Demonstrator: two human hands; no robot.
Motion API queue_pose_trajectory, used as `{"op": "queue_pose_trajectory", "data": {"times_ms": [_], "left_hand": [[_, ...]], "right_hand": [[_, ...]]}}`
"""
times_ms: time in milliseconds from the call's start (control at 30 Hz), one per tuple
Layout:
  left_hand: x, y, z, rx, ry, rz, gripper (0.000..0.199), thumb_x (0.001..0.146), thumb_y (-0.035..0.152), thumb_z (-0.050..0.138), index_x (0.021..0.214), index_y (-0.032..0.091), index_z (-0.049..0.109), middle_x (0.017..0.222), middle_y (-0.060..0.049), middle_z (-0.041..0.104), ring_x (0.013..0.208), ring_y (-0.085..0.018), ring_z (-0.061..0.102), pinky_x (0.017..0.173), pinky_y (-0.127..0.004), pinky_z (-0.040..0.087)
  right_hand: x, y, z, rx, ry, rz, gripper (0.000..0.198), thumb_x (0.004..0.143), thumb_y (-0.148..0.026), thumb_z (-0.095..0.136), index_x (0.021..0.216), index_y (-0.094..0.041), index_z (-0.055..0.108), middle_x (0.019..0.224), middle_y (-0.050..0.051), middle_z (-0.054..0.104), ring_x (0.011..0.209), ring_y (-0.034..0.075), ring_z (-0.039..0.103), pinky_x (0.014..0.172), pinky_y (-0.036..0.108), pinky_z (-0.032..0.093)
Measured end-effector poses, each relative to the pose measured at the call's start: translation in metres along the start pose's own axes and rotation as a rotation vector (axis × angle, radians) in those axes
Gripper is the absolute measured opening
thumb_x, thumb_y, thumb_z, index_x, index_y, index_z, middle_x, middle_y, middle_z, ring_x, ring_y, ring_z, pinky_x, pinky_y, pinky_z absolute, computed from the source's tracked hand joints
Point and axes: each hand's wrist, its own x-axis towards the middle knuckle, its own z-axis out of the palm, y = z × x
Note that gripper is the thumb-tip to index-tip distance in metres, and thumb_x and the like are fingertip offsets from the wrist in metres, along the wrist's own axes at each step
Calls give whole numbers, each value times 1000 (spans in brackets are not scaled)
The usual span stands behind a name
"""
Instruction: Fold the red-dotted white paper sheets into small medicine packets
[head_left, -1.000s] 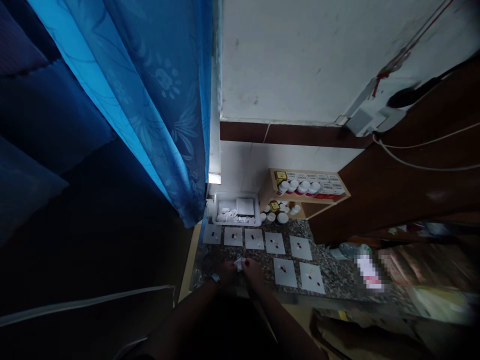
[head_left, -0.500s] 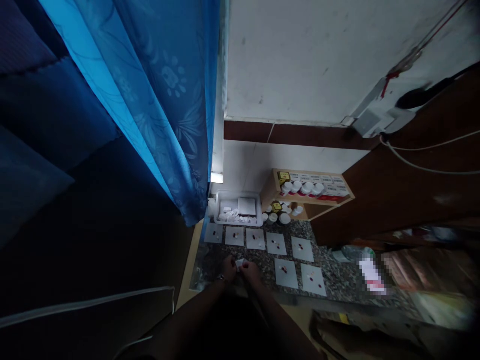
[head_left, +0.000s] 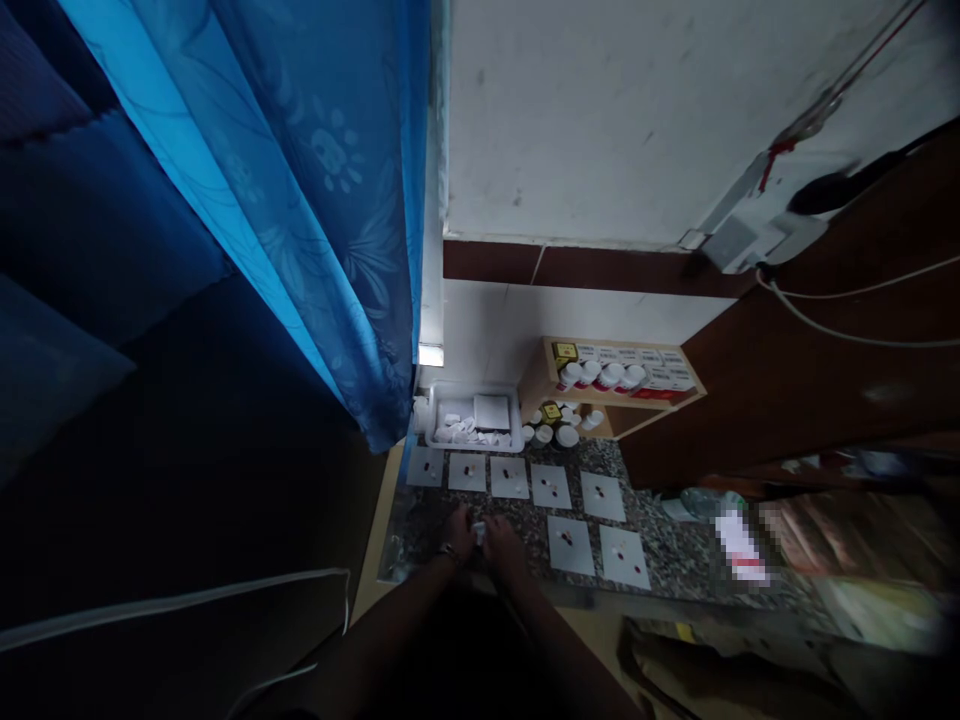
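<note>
My left hand (head_left: 458, 532), with a band at its wrist, and my right hand (head_left: 501, 542) meet low over the speckled countertop (head_left: 525, 520). Between them both grip a small folded piece of white paper (head_left: 478, 532), fingers pinched at its two sides. Whatever the fold may contain is hidden. Beyond my hands lies a row of flat white paper squares (head_left: 467, 480) bearing small dark and light pills. More squares (head_left: 571, 560) with pills rest to the right of my right hand.
A white plastic tray (head_left: 431, 440) at the back holds small folded white packets (head_left: 461, 430) and a stack of paper (head_left: 491, 411). Beside it stands a wooden shelf (head_left: 652, 404) with pill bottles (head_left: 611, 376) and boxes. A blue curtain (head_left: 322, 200) hangs left; a clear bottle (head_left: 705, 502) lies right.
The paper between my hands looks narrower and more folded, and my fingers have shifted slightly around it. The whole view has moved a little.
</note>
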Motion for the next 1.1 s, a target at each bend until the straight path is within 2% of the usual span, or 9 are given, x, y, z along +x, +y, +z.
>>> {"op": "queue_pose_trajectory", "data": {"times_ms": [133, 300, 400, 467, 533, 767, 933, 1000, 1100], "left_hand": [[0, 0, -1, 90, 44, 74, 16, 68, 8, 54, 82, 14, 54, 80, -3, 58, 76, -15, 51, 69, -24, 37], [-3, -2, 2, 246, 31, 158, 23, 74, 11, 50, 95, 14, 58, 100, -9, 59, 94, -18, 53, 81, -27, 39], [-9, -7, 4, 412, -28, 386, 35, 83, 16, 40, 115, 16, 53, 125, -12, 50, 115, -21, 44, 94, -33, 34], [-14, -14, 5, 531, -140, 576, 43, 87, 21, 35, 129, 14, 41, 136, -12, 39, 126, -22, 32, 100, -38, 28], [-19, -22, 5, 624, -216, 673, 50, 89, 30, 32, 136, 11, 30, 141, -13, 31, 131, -24, 23, 104, -43, 20], [-30, -36, -11, 815, -284, 674, 71, 86, 50, 31, 140, 8, 14, 145, -16, 19, 134, -27, 13, 106, -49, 9], [-31, -38, -18, 821, -313, 687, 74, 84, 52, 33, 141, 13, 8, 147, -13, 13, 135, -26, 10, 105, -53, 8], [-32, -39, -17, 816, -313, 667, 74, 83, 52, 35, 141, 14, 8, 147, -13, 11, 135, -27, 9, 104, -54, 8], [-35, -41, -12, 794, -296, 608, 75, 83, 52, 35, 141, 15, 7, 147, -12, 6, 135, -28, 6, 103, -57, 7]], "right_hand": [[-11, 10, 11, -129, 24, -204, 44, 85, -28, 41, 128, -21, 43, 137, 13, 39, 126, 26, 31, 98, 45, 25], [-17, 24, 27, -197, -31, -222, 57, 84, -38, 41, 137, -20, 29, 144, 11, 25, 133, 27, 17, 102, 56, 13], [-16, 28, 31, -214, -78, -238, 60, 84, -40, 37, 138, -18, 26, 144, 12, 24, 133, 28, 15, 102, 58, 12], [-16, 30, 33, -227, -113, -255, 60, 84, -40, 35, 139, -16, 24, 144, 12, 23, 133, 28, 15, 102, 59, 10], [-15, 31, 35, -244, -135, -252, 62, 84, -41, 34, 139, -15, 22, 145, 12, 19, 134, 29, 13, 102, 60, 8], [-16, 23, 30, -248, -147, -221, 65, 84, -46, 32, 140, -17, 19, 146, 10, 15, 134, 30, 12, 101, 61, 8], [-12, 25, 21, -201, -148, -198, 56, 83, -30, 34, 138, -20, 27, 145, 8, 22, 133, 26, 17, 103, 56, 12], [-7, 29, 16, -125, -97, -105, 53, 82, -20, 32, 135, -20, 34, 141, 8, 33, 130, 23, 27, 103, 47, 20], [6, 35, 6, 46, 38, 191, 48, 80, -16, 31, 126, -13, 47, 126, 13, 51, 117, 21, 45, 95, 32, 34]]}}
